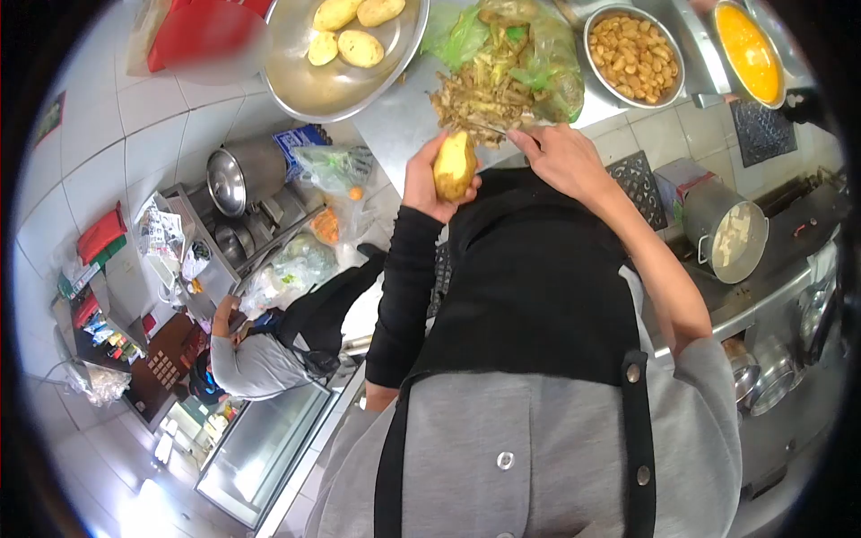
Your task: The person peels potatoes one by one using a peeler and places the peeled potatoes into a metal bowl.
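My left hand (427, 179) is wrapped around a potato (456, 169), whose upper part is bare yellow while brown skin covers the lower end. My right hand (565, 160) is closed on a thin-bladed knife (494, 132); its handle is hidden in my fingers. The blade points left toward the potato, just in front of my apron. Beyond both hands lies a heap of brown peelings (484, 100) on and beside a green plastic bag (560, 54). Several yellowish potatoes (360, 48) sit in a large metal bowl (296, 94) at the upper left.
On the metal counter (395, 130) a bowl of brown chunks (633, 57) stands right of the bag. Farther right is a tray of orange liquid (752, 56). A pot (731, 242) holds pale pieces. Another person (260, 359) works at the left, near a sink (278, 215).
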`<state>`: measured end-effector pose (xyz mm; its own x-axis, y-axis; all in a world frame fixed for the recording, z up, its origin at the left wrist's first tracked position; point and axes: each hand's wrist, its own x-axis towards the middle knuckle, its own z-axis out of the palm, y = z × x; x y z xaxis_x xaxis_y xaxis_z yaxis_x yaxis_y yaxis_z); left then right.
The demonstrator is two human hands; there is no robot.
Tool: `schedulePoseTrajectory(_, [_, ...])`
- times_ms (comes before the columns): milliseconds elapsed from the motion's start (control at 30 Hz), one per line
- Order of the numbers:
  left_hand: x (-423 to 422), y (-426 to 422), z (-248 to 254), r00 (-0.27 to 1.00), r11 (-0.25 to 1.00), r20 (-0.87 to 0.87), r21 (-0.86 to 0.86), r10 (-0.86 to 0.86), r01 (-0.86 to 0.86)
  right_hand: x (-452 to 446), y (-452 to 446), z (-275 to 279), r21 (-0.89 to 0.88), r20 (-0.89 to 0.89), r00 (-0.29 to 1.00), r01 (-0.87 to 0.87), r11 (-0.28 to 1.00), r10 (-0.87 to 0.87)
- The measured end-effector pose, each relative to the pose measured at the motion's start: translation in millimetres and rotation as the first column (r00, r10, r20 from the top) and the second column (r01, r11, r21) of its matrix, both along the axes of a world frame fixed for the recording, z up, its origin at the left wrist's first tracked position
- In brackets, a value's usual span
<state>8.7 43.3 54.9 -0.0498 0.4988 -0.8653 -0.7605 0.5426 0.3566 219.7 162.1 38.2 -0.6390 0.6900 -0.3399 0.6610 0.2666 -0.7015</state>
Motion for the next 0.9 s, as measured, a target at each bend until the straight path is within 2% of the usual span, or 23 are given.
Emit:
schedulePoseTrajectory(67, [-2,-1,-7,0.998,0.998,0.043,-0.023,0.052,-0.051,-4,-9,26,-0.042,-0.075,0.997,0.028,0.999,-0.031])
schedulePoseTrajectory(167, [-1,3,-9,0.995,0.997,0.055,-0.008,0.078,-0.078,-9,-18,30,-0.017,-0.141,0.99,0.021,1.0,-0.024])
schedulePoseTrajectory(233, [3,2,-13,0.994,0.995,0.034,-0.023,0.103,-0.102,-10,-25,37,0.012,-0.182,0.982,-0.043,0.999,0.045])
schedulePoseTrajectory(267, [1,1,-18,0.992,0.994,0.081,0.029,0.101,-0.103,-9,-28,39,0.025,-0.199,0.977,-0.076,0.997,0.079])
schedulePoseTrajectory(367, [1,4,-16,0.949,0.991,0.285,-0.034,0.137,-0.133,-7,-31,24,0.113,-0.185,0.972,-0.125,0.986,0.145])
schedulePoseTrajectory(400, [-1,-1,-26,0.923,0.981,0.33,-0.069,0.196,-0.183,-7,-23,-1,0.114,-0.119,0.991,-0.047,0.992,0.061])
schedulePoseTrajectory(433, [1,-3,-22,0.923,0.983,0.337,-0.055,0.184,-0.176,-7,-4,-17,0.045,0.096,0.994,-0.05,0.998,0.045])
schedulePoseTrajectory(500, [1,-6,-13,0.928,0.989,0.343,-0.025,0.143,-0.143,-1,4,-18,0.01,-0.002,0.995,0.095,0.995,-0.095])
schedulePoseTrajectory(533, [0,-9,-11,0.921,0.988,0.368,0.039,0.127,-0.151,-4,2,-5,-0.041,-0.039,0.996,0.079,0.996,-0.08])
schedulePoseTrajectory(600, [8,-9,-4,0.926,0.972,0.3,-0.018,0.228,-0.233,-3,-6,27,-0.147,-0.095,0.993,0.049,0.988,-0.064])
schedulePoseTrajectory(633, [10,1,-4,0.925,0.961,0.267,-0.016,0.27,-0.276,-3,-9,30,-0.111,-0.119,0.992,0.026,0.993,-0.04])
schedulePoseTrajectory(667, [5,-8,-21,0.917,0.947,0.29,0.086,0.273,-0.309,-4,-16,30,-0.08,-0.146,0.989,0.003,0.997,-0.015])
schedulePoseTrajectory(700, [7,-6,-17,0.956,0.958,0.199,0.147,0.214,-0.245,-7,-22,28,-0.051,-0.175,0.985,-0.018,0.999,0.009])
schedulePoseTrajectory(767, [13,-5,-8,0.995,0.966,0.002,0.237,0.102,-0.099,-10,-25,21,-0.083,-0.214,0.975,0.036,0.996,-0.053])
schedulePoseTrajectory(800, [15,-6,-1,0.991,0.976,-0.12,0.217,0.053,-0.026,-10,-24,19,-0.087,-0.225,0.971,0.057,0.995,-0.076])
schedulePoseTrajectory(900, [12,-10,17,0.999,0.922,0.013,0.385,-0.042,0.034,-10,-18,13,-0.101,-0.216,0.973,0.06,0.993,-0.081])
